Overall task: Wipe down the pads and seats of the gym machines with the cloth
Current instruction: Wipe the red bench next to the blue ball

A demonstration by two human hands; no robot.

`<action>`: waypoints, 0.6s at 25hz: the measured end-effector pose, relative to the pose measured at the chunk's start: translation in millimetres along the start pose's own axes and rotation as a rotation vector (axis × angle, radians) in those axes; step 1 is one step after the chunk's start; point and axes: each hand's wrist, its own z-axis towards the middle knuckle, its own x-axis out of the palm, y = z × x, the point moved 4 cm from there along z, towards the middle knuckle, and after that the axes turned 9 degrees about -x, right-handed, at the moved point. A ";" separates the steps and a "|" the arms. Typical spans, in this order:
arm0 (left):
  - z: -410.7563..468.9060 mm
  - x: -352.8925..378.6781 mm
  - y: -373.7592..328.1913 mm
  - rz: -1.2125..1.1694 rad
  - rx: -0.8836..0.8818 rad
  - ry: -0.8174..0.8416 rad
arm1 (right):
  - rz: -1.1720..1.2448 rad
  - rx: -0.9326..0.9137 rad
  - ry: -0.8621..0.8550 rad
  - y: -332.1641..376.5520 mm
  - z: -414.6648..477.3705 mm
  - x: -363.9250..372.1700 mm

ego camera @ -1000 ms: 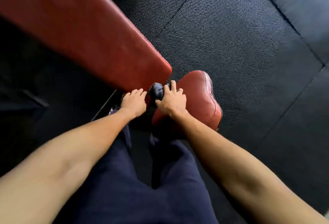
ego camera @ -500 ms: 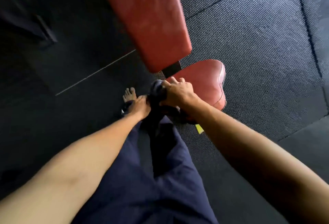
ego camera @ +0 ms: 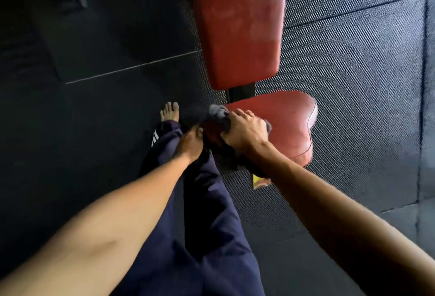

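Seems partway through, judging from the scene: at work on the left edge of the worn red padded vinyl seat [ego camera: 289, 126], right of centre in the frame, with most of its top not yet covered. Grips the crumpled dark grey cloth [ego camera: 217, 112] in the right hand [ego camera: 244, 131], fingers curled over it, pressing it onto that edge. Reaches in with the left hand [ego camera: 190, 145] just beside; cannot tell whether spread or gripping. Cannot tell whether the long red back pad [ego camera: 240, 25], upper centre, blotched with pale marks, is wiped already. Looks bunched and soft, paler at the top fold.
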 end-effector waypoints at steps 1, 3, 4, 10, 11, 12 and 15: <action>-10.1 0.0 -0.6 -0.068 0.022 0.021 | -0.038 0.018 -0.018 -9.5 -18.6 -5.9; -11.2 0.7 -0.1 -0.185 0.010 0.050 | -0.097 0.066 -0.048 -19.9 -40.9 -12.4; -14.8 -2.5 -5.1 -0.198 -0.018 0.054 | -0.101 0.066 -0.061 -17.4 -39.3 -10.3; -6.3 -3.6 -11.3 -0.324 -0.043 -0.056 | -0.029 -0.153 0.105 31.1 44.3 36.6; 2.2 -5.9 -11.3 -0.339 -0.051 -0.101 | -0.026 -0.124 0.117 23.1 60.0 36.0; 6.7 -7.0 -14.6 -0.315 -0.016 -0.124 | -0.025 -0.071 0.117 9.1 72.1 31.2; 11.8 7.1 -31.9 -0.340 -0.017 0.005 | 0.001 0.128 0.067 -46.6 65.7 6.7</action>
